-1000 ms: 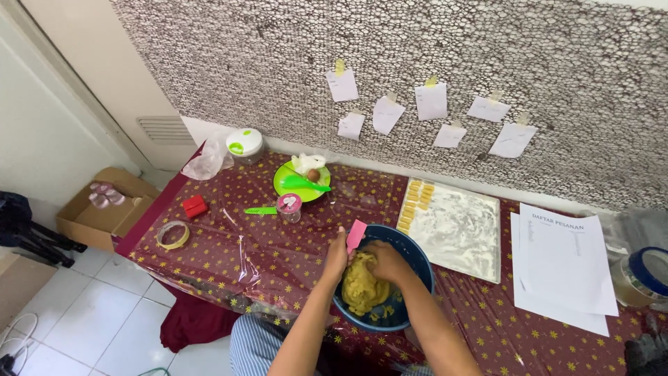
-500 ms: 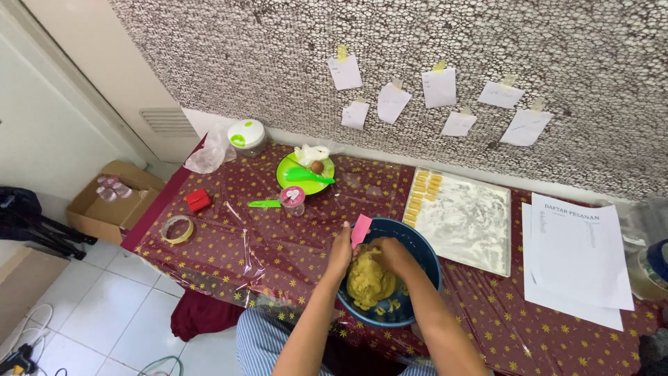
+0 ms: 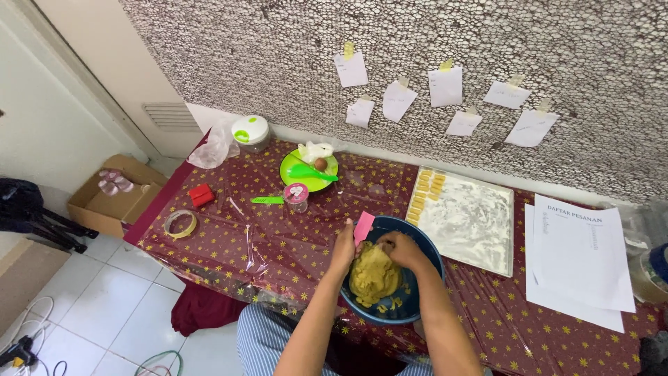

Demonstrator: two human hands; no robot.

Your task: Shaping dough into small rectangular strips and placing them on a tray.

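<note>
Both hands are down in the blue bowl (image 3: 426, 306), which sits at the near edge of the table (image 3: 229, 237), right in front of the person. The right hand (image 3: 402, 251) presses into the yellow dough (image 3: 373, 275), fingers curled and closed onto the lump. The left hand (image 3: 344, 245) sits on the bowl's left rim, wrapped around a pink scraper (image 3: 363, 226) that sticks up above the rim; from up here it's hard to say whether that hand also touches the dough. Crumbs of dough lie on the bowl's floor. Just right of the bowl lies a floured board (image 3: 473, 223) with small yellow pieces lined up along its left edge. Behind the bowl stands a green plate (image 3: 306, 182), well apart. Paper sheets (image 3: 577, 257) rest far right.
</note>
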